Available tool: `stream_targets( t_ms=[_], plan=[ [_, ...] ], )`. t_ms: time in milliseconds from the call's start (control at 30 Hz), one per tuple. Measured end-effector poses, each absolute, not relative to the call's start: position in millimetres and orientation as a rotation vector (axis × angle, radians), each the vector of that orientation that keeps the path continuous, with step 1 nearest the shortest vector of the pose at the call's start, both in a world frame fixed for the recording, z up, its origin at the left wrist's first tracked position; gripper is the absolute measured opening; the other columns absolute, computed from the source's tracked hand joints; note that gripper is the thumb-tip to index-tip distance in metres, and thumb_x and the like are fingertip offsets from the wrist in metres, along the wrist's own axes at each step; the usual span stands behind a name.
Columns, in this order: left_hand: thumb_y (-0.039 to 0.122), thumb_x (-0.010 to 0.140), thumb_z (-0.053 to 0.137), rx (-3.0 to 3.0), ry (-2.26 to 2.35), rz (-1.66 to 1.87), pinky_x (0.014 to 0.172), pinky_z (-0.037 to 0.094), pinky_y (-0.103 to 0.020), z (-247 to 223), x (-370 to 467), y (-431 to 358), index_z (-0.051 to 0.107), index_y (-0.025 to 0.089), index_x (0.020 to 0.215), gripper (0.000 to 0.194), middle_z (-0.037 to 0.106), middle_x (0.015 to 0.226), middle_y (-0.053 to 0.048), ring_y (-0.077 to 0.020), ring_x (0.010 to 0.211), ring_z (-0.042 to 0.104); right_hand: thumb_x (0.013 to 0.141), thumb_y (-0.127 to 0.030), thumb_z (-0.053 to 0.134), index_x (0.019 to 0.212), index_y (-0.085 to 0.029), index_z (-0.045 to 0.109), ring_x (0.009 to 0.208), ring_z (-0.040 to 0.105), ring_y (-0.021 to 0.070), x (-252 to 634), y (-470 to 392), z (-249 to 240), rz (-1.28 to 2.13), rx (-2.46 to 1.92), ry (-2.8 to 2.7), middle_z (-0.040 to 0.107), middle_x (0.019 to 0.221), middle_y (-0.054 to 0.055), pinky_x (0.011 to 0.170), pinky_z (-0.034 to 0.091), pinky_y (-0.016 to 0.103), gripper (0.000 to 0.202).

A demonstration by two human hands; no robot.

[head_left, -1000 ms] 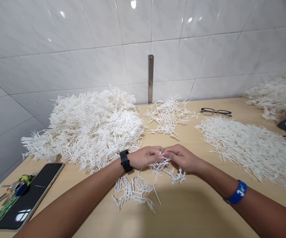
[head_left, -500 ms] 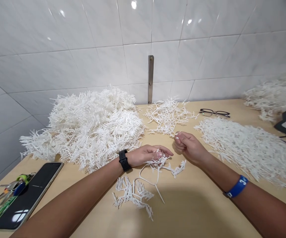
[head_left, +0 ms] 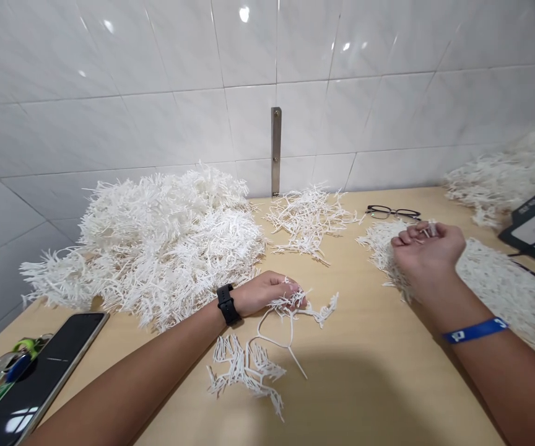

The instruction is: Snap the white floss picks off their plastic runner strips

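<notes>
Steady the branched piece (head_left: 322,314), clamped in left hand (head_left: 267,294); uncurl right hand (head_left: 428,251), closed round white bits (head_left: 430,230), low over near-right pile (head_left: 506,282).

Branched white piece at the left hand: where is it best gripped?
Probably by its bare stem, coming from the near right: it juts out straight, clear of the tufts, while the left hand occupies the far end.

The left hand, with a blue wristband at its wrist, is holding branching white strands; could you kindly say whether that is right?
Not quite: in the head view, the left hand does hold branching white strands, but its wrist wears a black watch strap; the blue wristband is on the right arm.
</notes>
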State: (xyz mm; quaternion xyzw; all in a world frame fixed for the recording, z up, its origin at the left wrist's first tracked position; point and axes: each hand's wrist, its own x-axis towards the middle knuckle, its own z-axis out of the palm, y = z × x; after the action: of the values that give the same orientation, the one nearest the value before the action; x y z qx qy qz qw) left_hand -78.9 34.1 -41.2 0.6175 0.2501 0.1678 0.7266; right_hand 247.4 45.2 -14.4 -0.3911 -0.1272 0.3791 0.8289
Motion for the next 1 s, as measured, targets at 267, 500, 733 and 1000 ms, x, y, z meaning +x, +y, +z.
stream_targets(
  t_ms=[267,500,733,1000],
  plan=[
    [0.053,0.082,0.065,1.423,0.573,0.347,0.068,0.041,-0.025,-39,-78,34,0.073,0.009,0.082,0.045,0.068,0.077,-0.008,-0.0123,0.067,0.056,0.074,-0.023,0.04,0.063,-0.018,0.043,0.052,0.045,0.0098,249,48,-15,0.715,-0.905,-0.087,0.052,0.069,0.002,0.044,0.034,0.022,0.012],
    [0.054,0.08,0.067,1.414,0.588,0.344,0.069,0.042,-0.025,-39,-78,34,0.072,0.009,0.082,0.046,0.068,0.079,-0.008,-0.013,0.068,0.056,0.074,-0.021,0.041,0.061,-0.016,0.046,0.054,0.047,0.009,255,53,-20,0.639,-0.98,-0.142,0.053,0.07,0.002,0.047,0.039,0.021,0.015],
    [0.055,0.081,0.066,1.443,0.583,0.344,0.067,0.04,-0.024,-41,-79,36,0.071,0.009,0.081,0.047,0.066,0.075,-0.007,-0.0125,0.067,0.055,0.065,-0.013,0.044,0.065,-0.014,0.06,0.053,0.05,0.0076,293,64,-13,0.469,-1.132,-0.219,0.06,0.071,0.002,0.046,0.039,0.018,0.016],
    [0.055,0.084,0.062,1.487,0.567,0.333,0.067,0.04,-0.023,-40,-79,36,0.071,0.01,0.081,0.046,0.065,0.074,-0.005,-0.0117,0.066,0.054,0.05,0.006,0.037,0.051,-0.011,0.062,0.044,0.049,0.0091,342,100,2,0.398,-1.322,-0.548,0.06,0.049,0.004,0.044,0.04,0.021,0.03]
  ],
)
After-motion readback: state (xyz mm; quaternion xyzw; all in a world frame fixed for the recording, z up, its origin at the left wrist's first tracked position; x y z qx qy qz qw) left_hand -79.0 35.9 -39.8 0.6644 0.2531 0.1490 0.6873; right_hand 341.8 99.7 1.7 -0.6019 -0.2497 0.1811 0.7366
